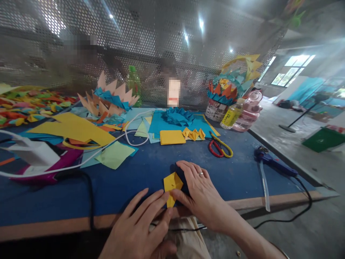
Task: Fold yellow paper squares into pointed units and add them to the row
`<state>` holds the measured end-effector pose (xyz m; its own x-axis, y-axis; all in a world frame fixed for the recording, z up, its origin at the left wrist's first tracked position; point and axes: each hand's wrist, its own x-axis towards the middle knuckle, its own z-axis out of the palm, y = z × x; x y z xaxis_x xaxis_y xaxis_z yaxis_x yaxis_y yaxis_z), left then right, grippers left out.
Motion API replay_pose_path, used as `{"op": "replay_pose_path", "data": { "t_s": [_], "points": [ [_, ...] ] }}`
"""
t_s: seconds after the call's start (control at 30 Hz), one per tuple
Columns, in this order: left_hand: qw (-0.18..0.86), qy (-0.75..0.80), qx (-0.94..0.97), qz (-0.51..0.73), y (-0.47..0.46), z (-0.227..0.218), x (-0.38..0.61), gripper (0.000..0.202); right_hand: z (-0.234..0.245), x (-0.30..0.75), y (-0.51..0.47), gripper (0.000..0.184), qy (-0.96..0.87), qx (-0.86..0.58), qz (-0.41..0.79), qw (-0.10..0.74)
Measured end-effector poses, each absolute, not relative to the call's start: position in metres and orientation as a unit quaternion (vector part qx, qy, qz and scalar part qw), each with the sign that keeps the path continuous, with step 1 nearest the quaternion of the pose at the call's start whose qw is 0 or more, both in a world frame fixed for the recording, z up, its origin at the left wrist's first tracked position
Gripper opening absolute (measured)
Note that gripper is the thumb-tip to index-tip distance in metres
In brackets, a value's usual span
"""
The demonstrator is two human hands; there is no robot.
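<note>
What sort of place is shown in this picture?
Probably a paper-craft workspace in a larger hall: on the blue table lie scissors and a glue gun, and both hands touch a folded piece of yellow paper.

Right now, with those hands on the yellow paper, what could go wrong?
The yellow paper, touched by the left hand and right hand, lies close to the table edge and might slip off. The blue glue gun could be dragged down if its cord, hanging past that edge, gets snagged.
</note>
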<state>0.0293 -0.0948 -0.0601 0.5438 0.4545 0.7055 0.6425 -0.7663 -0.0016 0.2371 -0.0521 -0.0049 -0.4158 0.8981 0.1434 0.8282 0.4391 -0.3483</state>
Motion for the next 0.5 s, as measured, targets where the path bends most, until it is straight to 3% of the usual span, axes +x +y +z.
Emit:
{"op": "replay_pose_path", "data": {
  "t_s": [0.27, 0.5],
  "points": [
    [0.101, -0.311, -0.871, -0.368, -0.095, -0.054, 0.025, 0.043, -0.009, 0.232, -0.051, 0.044, -0.827, -0.531, 0.088, 0.165],
    [0.033, -0.325, -0.9, -0.29, -0.102, -0.035, 0.019, 0.039, -0.011, 0.236, -0.05, 0.043, -0.82, -0.516, 0.114, 0.221]
  ]
}}
